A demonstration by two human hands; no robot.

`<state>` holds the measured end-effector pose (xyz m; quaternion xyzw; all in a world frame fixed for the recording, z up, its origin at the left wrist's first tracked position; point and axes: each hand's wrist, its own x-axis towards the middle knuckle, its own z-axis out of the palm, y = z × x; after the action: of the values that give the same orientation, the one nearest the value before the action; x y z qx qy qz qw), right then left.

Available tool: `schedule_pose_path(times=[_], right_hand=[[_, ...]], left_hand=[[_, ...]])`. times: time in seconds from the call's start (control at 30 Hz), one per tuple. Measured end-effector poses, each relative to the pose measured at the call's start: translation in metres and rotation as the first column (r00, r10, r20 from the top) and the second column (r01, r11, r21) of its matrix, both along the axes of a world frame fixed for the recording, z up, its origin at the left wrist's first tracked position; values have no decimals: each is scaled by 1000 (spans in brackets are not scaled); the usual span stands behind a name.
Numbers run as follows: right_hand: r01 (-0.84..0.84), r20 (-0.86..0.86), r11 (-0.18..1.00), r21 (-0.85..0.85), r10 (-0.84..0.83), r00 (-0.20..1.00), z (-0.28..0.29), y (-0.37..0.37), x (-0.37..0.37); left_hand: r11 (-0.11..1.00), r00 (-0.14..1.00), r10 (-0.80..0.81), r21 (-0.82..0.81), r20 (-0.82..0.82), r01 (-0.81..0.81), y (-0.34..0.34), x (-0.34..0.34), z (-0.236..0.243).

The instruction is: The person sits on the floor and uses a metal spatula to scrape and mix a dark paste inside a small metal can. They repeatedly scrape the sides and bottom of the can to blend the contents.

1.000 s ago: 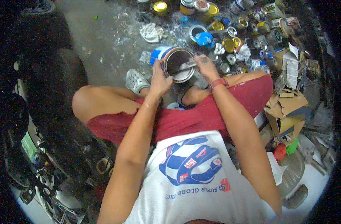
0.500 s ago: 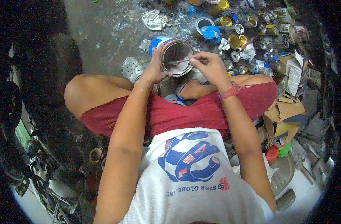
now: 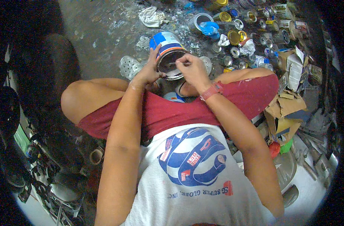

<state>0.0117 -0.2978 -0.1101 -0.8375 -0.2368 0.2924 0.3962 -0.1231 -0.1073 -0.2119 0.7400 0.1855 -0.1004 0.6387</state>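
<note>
A blue, white and orange paint can (image 3: 171, 44) tips with its open mouth toward me, above the floor between my feet. My left hand (image 3: 149, 71) grips its left side, the fingers along the wall and the thumb near the rim. My right hand (image 3: 194, 72) pinches a thin stick-like tool (image 3: 173, 63), which reaches across the can's mouth; its exact kind is too small to tell. Pale, whitish paint shows along the lower inside of the can, while the deeper inside is dark.
Many paint cans and jars (image 3: 234, 37) crowd the far right, beside an open can (image 3: 199, 19) with blue plastic (image 3: 210, 29). A white rag (image 3: 152, 17) lies on the stained floor. Torn cardboard boxes (image 3: 286, 105) stand at right. Another can (image 3: 174, 97) sits near my crossed legs.
The can has tipped further toward me, so more of its blue and orange side shows. My right hand has moved left with the thin tool over the mouth.
</note>
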Motion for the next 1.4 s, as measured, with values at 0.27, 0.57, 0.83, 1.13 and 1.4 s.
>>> schedule_pose_path(times=[0.27,0.57,0.83,1.13,1.4], right_hand=[[-58,10,998,20,58,998,-17,6,18],[-136,63,987,-82,142,988,46,-8,27],[-195,173,979,58,183,968,-48,-18,3],[-272,-11,941,-203,276,961,95,8,54],[-288,200,958,-5,283,938,-53,-18,30]], left_hand=[[986,996,93,-142,10,-90,6,3,-23],[995,999,-29,90,-27,32,-1,19,0],[991,990,125,52,-69,-121,-7,28,-17],[999,994,27,28,-101,-24,-6,32,-13],[995,998,33,93,-58,-28,-3,37,-27]])
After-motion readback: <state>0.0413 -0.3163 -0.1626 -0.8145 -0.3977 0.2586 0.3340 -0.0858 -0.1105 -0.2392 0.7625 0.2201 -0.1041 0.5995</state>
